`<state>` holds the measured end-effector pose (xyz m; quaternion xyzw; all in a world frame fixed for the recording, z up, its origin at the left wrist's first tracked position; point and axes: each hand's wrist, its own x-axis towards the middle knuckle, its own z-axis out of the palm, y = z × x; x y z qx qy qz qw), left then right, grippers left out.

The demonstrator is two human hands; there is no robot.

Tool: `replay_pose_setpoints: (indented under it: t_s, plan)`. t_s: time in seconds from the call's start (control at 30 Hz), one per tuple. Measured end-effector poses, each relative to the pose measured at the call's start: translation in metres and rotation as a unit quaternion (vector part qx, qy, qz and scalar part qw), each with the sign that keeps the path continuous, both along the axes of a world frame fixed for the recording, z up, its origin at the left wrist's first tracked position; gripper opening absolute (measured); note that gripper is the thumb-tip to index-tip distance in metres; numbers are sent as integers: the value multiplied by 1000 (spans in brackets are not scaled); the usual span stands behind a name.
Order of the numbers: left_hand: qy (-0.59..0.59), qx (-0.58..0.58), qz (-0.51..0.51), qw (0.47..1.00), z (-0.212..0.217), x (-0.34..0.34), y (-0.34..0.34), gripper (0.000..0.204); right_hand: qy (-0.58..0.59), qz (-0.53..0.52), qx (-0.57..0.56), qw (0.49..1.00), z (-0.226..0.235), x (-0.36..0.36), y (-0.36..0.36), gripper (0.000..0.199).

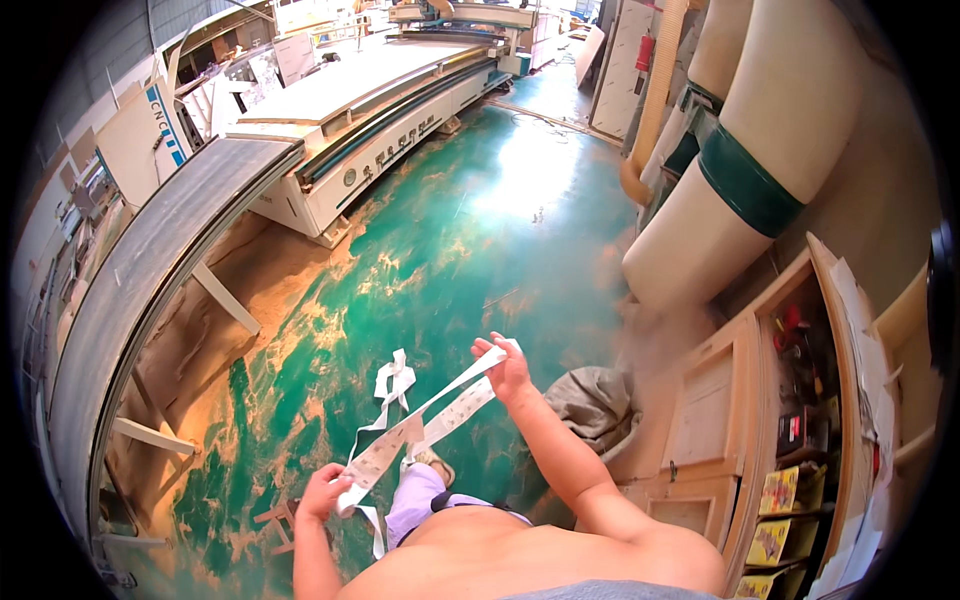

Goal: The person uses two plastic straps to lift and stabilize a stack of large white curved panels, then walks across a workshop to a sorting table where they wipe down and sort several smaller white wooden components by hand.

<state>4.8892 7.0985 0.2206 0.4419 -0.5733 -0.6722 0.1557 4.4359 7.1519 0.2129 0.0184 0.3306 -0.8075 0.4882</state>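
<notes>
Above the green floor point(480, 230), the left hand point(322, 495) and right hand point(506, 366) each pinch one end of a long white paper strip point(420, 425), stretched between them. More strip, seemingly looped, dangles beneath point(392, 380).

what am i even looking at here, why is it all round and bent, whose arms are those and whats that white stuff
This is one picture from a wide fisheye camera worn on a person's head, looking down, so straight edges bend near the rim. The bare forearms rising from the bottom are the wearer's own. The left hand and right hand hold a long white paper strip stretched between them; more of it trails down towards the green floor, which is dusted with sawdust. A long grey conveyor table curves along the left, wooden cabinets stand at right.
</notes>
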Motion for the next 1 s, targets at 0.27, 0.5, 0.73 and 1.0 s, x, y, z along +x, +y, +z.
replay_pose_setpoints:
  t_s: [0.27, 0.5, 0.73, 1.0]
  plan:
    - [-488, -275, -74, 825, -27, 1, -208, 29, -105, -151, -1, 983, -29, -153, -112, 36]
    - [-656, -330, 16, 678, -95, -78, -386, 20, -118, -274, 60, 953, -19, -256, -182, 30]
    - [-61, -421, -220, 878, 6, -510, -390, 78, 95, -293, 134, 942, -11, -271, -360, 61]
    - [132, -388, 4, 912, 38, -706, -508, 29, 322, -55, 61, 943, 73, -353, -504, 77]
